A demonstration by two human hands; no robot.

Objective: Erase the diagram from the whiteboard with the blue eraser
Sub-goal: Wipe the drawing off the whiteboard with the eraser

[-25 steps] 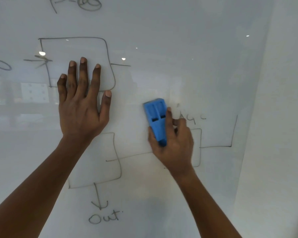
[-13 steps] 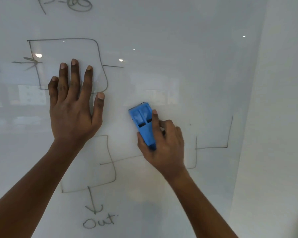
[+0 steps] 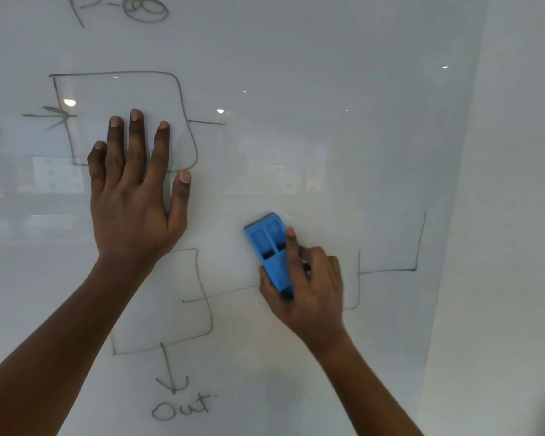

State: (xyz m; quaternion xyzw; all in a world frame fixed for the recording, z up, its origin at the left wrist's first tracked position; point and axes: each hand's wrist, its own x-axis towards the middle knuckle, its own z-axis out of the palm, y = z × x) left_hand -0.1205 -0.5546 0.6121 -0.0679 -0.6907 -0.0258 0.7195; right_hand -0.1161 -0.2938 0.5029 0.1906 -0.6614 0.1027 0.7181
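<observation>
The left hand (image 3: 132, 196) lies flat with fingers spread, bracing on the whiteboard (image 3: 328, 105), while the right hand (image 3: 309, 287), fingers closed around the blue eraser (image 3: 269, 250), presses it onto the diagram (image 3: 202, 297).

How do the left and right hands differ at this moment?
The left hand lies flat and open, fingers spread; the right hand is curled shut around the eraser. The left hand holds nothing and sits higher, over the upper box; the right is lower. Both are against the whiteboard.
</observation>
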